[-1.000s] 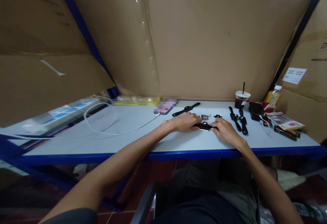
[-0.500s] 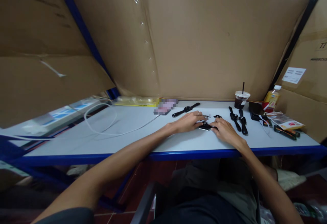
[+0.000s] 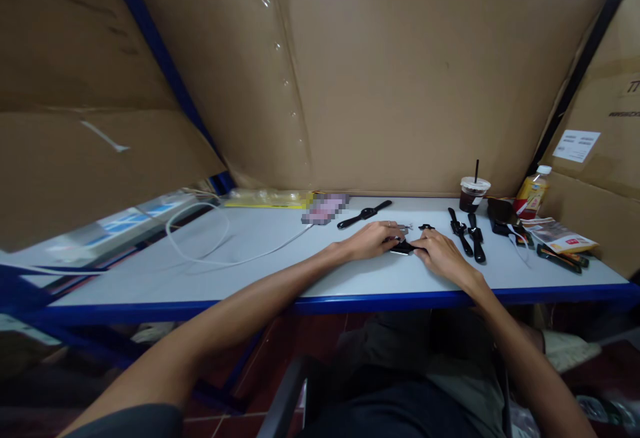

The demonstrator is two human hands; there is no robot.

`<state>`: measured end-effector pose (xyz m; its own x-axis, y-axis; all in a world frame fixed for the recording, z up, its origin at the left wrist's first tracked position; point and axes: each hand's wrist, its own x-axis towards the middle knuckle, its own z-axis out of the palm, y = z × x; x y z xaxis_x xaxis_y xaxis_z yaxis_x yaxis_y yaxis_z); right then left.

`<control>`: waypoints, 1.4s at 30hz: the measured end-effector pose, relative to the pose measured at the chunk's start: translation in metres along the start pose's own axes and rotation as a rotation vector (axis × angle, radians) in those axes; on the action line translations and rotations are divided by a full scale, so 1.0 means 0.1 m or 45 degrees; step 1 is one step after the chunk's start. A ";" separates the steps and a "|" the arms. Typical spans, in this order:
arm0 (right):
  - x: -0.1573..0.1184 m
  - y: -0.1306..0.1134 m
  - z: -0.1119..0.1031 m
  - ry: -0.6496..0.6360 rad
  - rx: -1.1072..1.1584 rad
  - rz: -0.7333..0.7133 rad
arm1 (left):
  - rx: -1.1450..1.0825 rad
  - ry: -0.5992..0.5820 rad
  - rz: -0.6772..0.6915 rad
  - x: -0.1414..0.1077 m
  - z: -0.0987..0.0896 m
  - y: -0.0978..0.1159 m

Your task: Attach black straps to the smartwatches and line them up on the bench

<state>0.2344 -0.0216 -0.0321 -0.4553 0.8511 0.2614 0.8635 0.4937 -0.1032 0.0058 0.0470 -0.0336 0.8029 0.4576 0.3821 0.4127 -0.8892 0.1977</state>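
Observation:
Both hands meet over a black spokeshave near the front of the table, its lower edge showing a bright strip. My left hand is closed, its fingers bent over the tool's left part and hiding it. My right hand pinches the tool's right handle. Just beyond the left fingertips lies a small grey metal piece. Next to it is a small black part. Another spokeshave lies farther back on the left. Two more, a spokeshave and its neighbour, rest right of my right hand.
A white cable runs to a blurred-out phone-like object. At the right stand a lidded drink cup and a bottle, beside a packet. Cardboard walls the back; the table has a blue front edge.
The left fingers have shifted slightly over the spokeshave, covering a bit more of it. The right hand keeps its grip, and the other things lie as before.

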 end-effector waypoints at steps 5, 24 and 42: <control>0.00 -0.01 -0.02 -0.020 0.000 0.019 | 0.054 0.020 0.019 0.01 0.02 0.02; 0.00 0.00 0.00 -0.011 0.003 0.021 | 0.428 -0.041 0.039 0.05 0.00 0.19; 0.00 -0.02 -0.01 -0.024 0.007 0.015 | 0.131 0.020 0.016 0.02 0.01 0.08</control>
<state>0.2332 -0.0230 -0.0312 -0.4492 0.8601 0.2419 0.8677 0.4845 -0.1114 0.0113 0.0409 -0.0325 0.8018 0.4458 0.3980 0.4454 -0.8898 0.0995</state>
